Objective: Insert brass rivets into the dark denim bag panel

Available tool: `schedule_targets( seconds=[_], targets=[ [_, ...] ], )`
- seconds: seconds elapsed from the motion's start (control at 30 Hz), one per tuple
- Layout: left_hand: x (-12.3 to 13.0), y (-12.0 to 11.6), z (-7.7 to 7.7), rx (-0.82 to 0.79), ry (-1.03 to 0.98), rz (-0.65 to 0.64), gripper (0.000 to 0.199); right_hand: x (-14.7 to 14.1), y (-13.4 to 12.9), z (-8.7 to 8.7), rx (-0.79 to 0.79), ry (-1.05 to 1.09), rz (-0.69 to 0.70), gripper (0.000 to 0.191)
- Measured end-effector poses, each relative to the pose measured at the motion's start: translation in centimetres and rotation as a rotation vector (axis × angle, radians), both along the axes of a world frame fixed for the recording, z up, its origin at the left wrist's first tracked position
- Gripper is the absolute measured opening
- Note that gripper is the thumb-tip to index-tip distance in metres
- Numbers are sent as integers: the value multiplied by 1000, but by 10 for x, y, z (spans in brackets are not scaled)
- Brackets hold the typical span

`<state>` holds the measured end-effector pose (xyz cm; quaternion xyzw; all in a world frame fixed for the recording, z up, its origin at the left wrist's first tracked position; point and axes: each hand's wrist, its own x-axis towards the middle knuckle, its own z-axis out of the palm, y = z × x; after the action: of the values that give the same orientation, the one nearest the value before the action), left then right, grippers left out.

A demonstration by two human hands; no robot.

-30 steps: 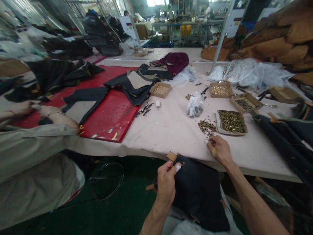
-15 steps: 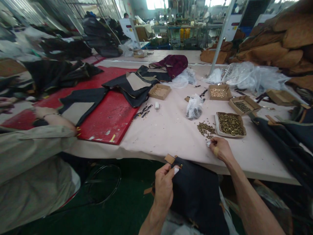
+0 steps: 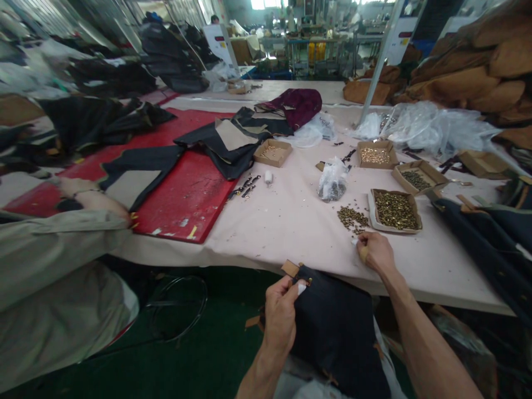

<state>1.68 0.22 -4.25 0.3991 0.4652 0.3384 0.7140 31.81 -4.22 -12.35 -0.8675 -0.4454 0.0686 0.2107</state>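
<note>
My left hand (image 3: 281, 310) is closed on the upper corner of a dark fabric piece (image 3: 338, 327) that hangs over my lap below the table edge. A tan leather tab (image 3: 290, 268) and small brass-coloured fittings sit at that corner, by my thumb. White tape covers my left thumb tip. On the tabletop my right hand (image 3: 376, 254) is pinched, with white tape on a fingertip and a tan band around a finger; whatever is between the fingertips is too small to make out. Just beyond it lies a loose pile of small brass-coloured metal pieces (image 3: 351, 216).
Small cardboard boxes of metal parts, one box (image 3: 394, 229) close by, stand on the right. Near them are a knotted plastic bag (image 3: 333, 180) and dark fabric (image 3: 474, 238). At left, a co-worker's sleeve (image 3: 66, 238) rests by a red board (image 3: 178, 205). A metal pole (image 3: 378, 66) rises behind.
The view has shifted slightly. Both hands stay nearly in place, the left on the fabric corner and the right beside the pile of metal pieces.
</note>
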Motion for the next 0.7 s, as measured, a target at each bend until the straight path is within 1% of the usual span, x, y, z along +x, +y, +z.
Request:
schedule_targets(
  seconds=[0.13, 0.23, 0.43, 0.57, 0.7],
  targets=[
    [-3, -1, -1, -16, 13, 7, 26, 7, 2, 0, -18, -28, -44, 19],
    [-4, -1, -3, -7, 16, 8, 26, 4, 2, 1, -36, -65, -53, 21],
    [-2, 2, -4, -6, -1, 23, 23, -7, -4, 7, -89, -125, 9, 23],
    [-1, 3, -1, -45, -5, 22, 24, -8, -3, 11, -145, -158, 39, 20],
    [-3, -3, 4, -68, -3, 41, 23, -11, -6, 15, -171, -156, 79, 15]
  ],
)
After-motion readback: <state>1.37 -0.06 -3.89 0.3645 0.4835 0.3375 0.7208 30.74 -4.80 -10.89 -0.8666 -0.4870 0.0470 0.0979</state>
